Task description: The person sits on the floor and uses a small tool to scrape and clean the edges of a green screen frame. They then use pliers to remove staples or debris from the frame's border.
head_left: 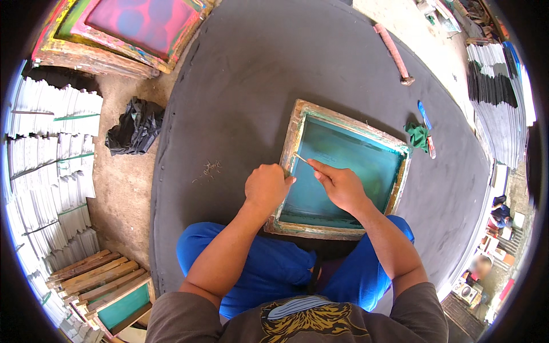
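A dark counter (229,68) carries a wooden screen-printing frame (354,122) near its middle, teal mesh (349,148) across it. By the frame's left rail (295,130), the left hand (267,188) is curled; whether its fingers hold anything, I cannot tell. The right hand (342,186) pinches a thin stick (303,158), tip at that rail's inner edge; an inward slip could scratch or tear the mesh, likelier if the frame shifts unbraced

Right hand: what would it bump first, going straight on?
Likely the left side of the wooden frame; the thin stick in the right hand seems to reach it, though depth is unclear.
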The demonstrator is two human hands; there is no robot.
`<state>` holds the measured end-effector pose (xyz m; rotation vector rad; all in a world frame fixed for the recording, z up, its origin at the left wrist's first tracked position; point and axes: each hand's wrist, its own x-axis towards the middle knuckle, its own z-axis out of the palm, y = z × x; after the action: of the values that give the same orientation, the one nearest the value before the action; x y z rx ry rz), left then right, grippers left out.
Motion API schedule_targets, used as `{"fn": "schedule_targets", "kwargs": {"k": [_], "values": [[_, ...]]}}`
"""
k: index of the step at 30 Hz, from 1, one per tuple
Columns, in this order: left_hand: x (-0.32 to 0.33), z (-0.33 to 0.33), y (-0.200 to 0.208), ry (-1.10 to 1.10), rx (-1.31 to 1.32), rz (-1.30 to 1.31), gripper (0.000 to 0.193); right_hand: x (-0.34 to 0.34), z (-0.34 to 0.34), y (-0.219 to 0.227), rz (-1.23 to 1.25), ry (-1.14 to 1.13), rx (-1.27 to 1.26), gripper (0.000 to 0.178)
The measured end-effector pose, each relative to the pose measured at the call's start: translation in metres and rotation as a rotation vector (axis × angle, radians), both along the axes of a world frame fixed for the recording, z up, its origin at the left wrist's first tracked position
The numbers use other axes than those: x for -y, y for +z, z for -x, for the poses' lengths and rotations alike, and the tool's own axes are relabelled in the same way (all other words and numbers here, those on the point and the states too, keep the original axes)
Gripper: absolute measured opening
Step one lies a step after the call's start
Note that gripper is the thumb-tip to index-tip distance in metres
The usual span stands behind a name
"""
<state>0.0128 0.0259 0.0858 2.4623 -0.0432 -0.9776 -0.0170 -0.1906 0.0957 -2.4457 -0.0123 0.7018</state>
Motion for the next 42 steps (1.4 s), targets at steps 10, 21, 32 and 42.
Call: {"fn": "schedule_targets", "kwargs": {"k": [10,21,32,42], "values": [[0.000,-0.001,0.001,0.000,-0.053,0.004,0.040,-0.004,-0.002,0.007,0.093,0.031,0.026,0.035],[0.003,0.008,-0.013,0.003,0.070,0.033,0.044,-0.013,-0.008,0.021,0.292,0.184,0.054,0.037],[0.007,0.007,-0.013,0.008,0.074,0.019,0.044,0.009,-0.016,-0.003,-0.162,0.028,-0.157,0.043],[0.007,0.008,-0.015,0.019,0.056,0.026,0.046,0.029,-0.002,-0.057,-0.498,-0.102,-0.131,0.043]]}}
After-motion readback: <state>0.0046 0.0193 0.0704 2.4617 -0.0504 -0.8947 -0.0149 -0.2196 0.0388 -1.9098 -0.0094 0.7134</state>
